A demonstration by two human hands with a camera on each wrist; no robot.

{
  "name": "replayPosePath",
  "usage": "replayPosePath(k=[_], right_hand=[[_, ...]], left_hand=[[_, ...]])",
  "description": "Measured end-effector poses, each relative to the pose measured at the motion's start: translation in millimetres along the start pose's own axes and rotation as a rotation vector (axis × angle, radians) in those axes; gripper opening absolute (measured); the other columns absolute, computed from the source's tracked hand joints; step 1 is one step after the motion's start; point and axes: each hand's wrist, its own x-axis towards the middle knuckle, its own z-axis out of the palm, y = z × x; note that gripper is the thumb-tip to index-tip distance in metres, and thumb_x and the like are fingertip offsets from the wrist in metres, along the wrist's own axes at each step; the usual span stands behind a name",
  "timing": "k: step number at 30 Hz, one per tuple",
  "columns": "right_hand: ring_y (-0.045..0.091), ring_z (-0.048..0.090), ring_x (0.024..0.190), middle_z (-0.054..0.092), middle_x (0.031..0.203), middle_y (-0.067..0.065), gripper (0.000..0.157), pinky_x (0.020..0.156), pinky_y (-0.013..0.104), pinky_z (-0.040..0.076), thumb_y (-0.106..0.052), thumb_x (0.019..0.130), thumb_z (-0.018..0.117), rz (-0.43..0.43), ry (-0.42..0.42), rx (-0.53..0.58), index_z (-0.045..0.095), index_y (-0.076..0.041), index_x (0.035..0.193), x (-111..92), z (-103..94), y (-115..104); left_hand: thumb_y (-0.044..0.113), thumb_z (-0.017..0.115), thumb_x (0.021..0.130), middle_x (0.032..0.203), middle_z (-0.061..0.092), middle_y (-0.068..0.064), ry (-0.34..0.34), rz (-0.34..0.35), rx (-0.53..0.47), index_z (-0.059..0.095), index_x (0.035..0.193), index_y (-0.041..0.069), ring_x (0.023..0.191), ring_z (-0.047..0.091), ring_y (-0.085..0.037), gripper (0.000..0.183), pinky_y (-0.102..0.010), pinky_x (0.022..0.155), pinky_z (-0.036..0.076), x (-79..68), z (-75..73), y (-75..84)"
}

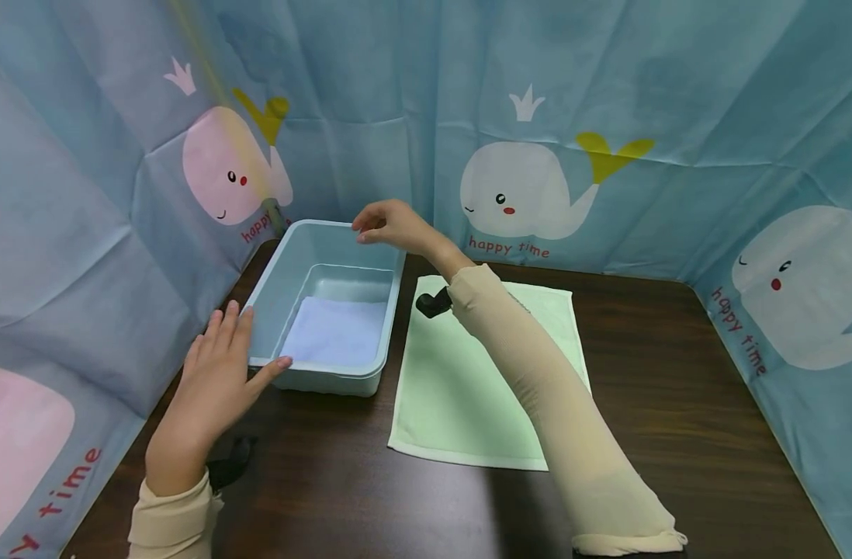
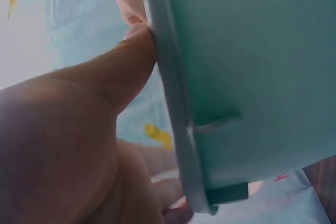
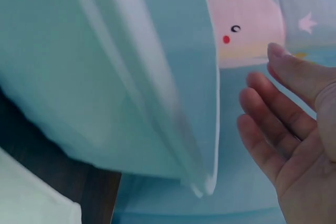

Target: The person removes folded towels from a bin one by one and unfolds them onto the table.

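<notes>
A light blue plastic basin (image 1: 380,371) stands at the left of the table, with a folded pale lavender cloth (image 1: 338,330) lying flat on its bottom. My left hand (image 1: 216,380) is at the basin's near left corner, fingers extended, the thumb touching the rim. From below, the left wrist view shows the thumb (image 2: 137,43) against the rim (image 2: 170,77). Above the far right corner hovers my right hand (image 1: 401,229), fingers loosely bent. Nothing is in that hand (image 3: 294,135) in the right wrist view, where it appears apart from the basin wall (image 3: 105,87).
To the basin's right, a pale green towel (image 1: 461,388) lies spread on the dark wooden table (image 1: 677,419), partly under my right forearm. A blue curtain (image 1: 370,78) printed with whales hangs behind and along both sides, close to the basin's left and far edges.
</notes>
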Motion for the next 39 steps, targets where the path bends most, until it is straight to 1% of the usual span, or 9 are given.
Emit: replayPosePath(k=[3,5,8,13,22,25,27,33,39], right_hand=[[0.015,0.067,0.100,0.072,0.113,0.007,0.025,0.089,0.026,0.053,-0.019,0.093,0.070,0.024,0.000,-0.009,0.070,-0.009,0.116,10,5.8,-6],[0.015,0.067,0.100,0.072,0.113,0.007,0.026,0.088,0.025,0.053,-0.019,0.093,0.070,0.041,-0.001,-0.012,0.071,-0.009,0.116,18,11.2,-8],[0.016,0.067,0.102,0.072,0.116,0.007,0.028,0.087,0.025,0.054,-0.019,0.092,0.070,0.074,-0.026,-0.001,0.070,-0.008,0.118,28,21.6,-8],[0.016,0.066,0.105,0.070,0.120,0.008,0.028,0.088,0.023,0.054,-0.018,0.093,0.070,0.138,-0.067,0.052,0.069,-0.008,0.120,38,40.8,-10],[0.017,0.065,0.111,0.069,0.123,0.008,0.034,0.091,0.023,0.053,-0.017,0.093,0.069,0.191,-0.075,0.123,0.067,-0.004,0.125,46,68.0,-15],[0.015,0.065,0.110,0.070,0.122,0.005,0.034,0.092,0.022,0.053,-0.019,0.092,0.070,0.236,-0.077,0.124,0.068,-0.007,0.124,48,76.0,-13],[0.014,0.065,0.109,0.071,0.121,0.004,0.033,0.093,0.023,0.053,-0.021,0.092,0.071,0.255,-0.074,0.117,0.069,-0.009,0.122,49,81.5,-11],[0.015,0.064,0.111,0.071,0.121,0.002,0.030,0.094,0.025,0.052,-0.022,0.090,0.073,0.300,-0.064,0.078,0.072,-0.011,0.118,48,98.1,-7],[0.017,0.061,0.118,0.069,0.126,0.002,0.032,0.103,0.031,0.050,-0.019,0.090,0.073,0.379,-0.085,0.037,0.071,-0.010,0.121,43,109.0,-5]], left_hand=[[0.065,0.051,0.093,0.163,-0.007,-0.031,-0.019,-0.049,-0.006,-0.001,0.155,-0.009,0.152,-0.007,-0.049,0.109,-0.071,0.118,0.005,2.2,2.2,-2.5],[0.067,0.049,0.093,0.162,-0.007,-0.033,-0.034,-0.065,-0.004,-0.001,0.154,-0.012,0.151,-0.007,-0.050,0.111,-0.071,0.117,0.006,3.6,3.3,-3.9],[0.067,0.046,0.094,0.161,-0.006,-0.034,-0.045,-0.065,-0.002,0.000,0.153,-0.013,0.151,-0.006,-0.050,0.109,-0.071,0.118,0.006,4.9,5.1,-5.7],[0.062,0.043,0.098,0.162,-0.002,-0.032,-0.025,-0.064,-0.009,0.004,0.154,-0.012,0.151,-0.004,-0.049,0.100,-0.070,0.118,0.005,2.8,7.6,-6.8],[0.064,0.041,0.098,0.162,0.005,-0.033,-0.016,-0.069,0.002,0.007,0.154,-0.011,0.151,0.001,-0.050,0.100,-0.069,0.119,0.005,-2.3,7.3,-2.3],[0.063,0.044,0.097,0.161,0.008,-0.034,-0.008,-0.065,0.003,0.009,0.154,-0.012,0.151,0.004,-0.051,0.100,-0.069,0.119,0.007,-4.1,7.3,1.0],[0.061,0.047,0.097,0.161,0.010,-0.034,-0.003,-0.063,0.002,0.010,0.154,-0.012,0.151,0.006,-0.051,0.099,-0.069,0.119,0.008,-5.2,7.8,2.8],[0.059,0.049,0.097,0.161,0.012,-0.034,0.009,-0.070,0.011,0.012,0.154,-0.011,0.151,0.008,-0.051,0.098,-0.070,0.118,0.011,-8.3,9.5,6.8],[0.058,0.051,0.097,0.160,0.012,-0.034,0.013,-0.087,0.013,0.011,0.154,-0.010,0.151,0.007,-0.050,0.098,-0.071,0.118,0.011,-11.1,10.0,8.7]])
